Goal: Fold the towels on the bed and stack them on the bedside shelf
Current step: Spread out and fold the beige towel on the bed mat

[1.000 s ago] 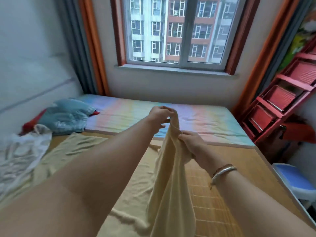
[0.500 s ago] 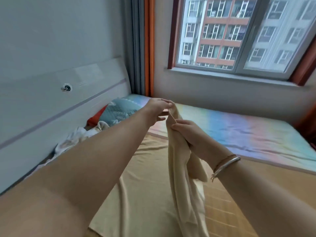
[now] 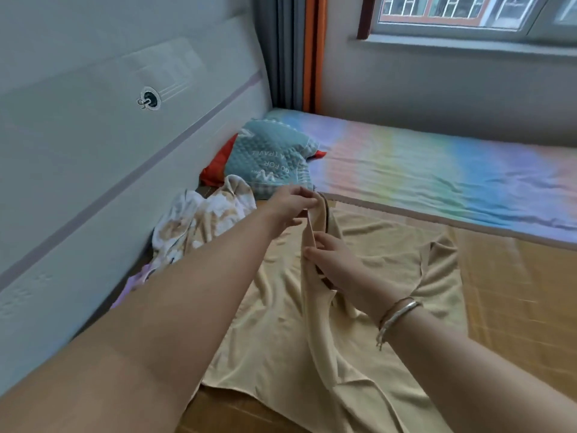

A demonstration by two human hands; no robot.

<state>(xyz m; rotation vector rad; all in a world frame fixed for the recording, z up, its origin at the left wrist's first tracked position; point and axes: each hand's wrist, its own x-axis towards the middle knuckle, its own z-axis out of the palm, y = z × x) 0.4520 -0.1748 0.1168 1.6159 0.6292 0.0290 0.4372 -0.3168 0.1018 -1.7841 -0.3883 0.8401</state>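
Window [image 3: 474, 10] cut off at top; shelf unseen.

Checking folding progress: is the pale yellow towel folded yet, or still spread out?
Not folded. The pale yellow towel lies mostly spread and rumpled on the bed, one edge lifted, pinched by left hand and right hand.

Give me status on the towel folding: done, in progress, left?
Done: nothing visibly folded, and the bedside shelf is out of view. In hand: left hand and right hand pinch one edge of the beige towel, which otherwise lies spread on the bed mat. Left: fold it, then the crumpled patterned towel by the headboard, then stack.
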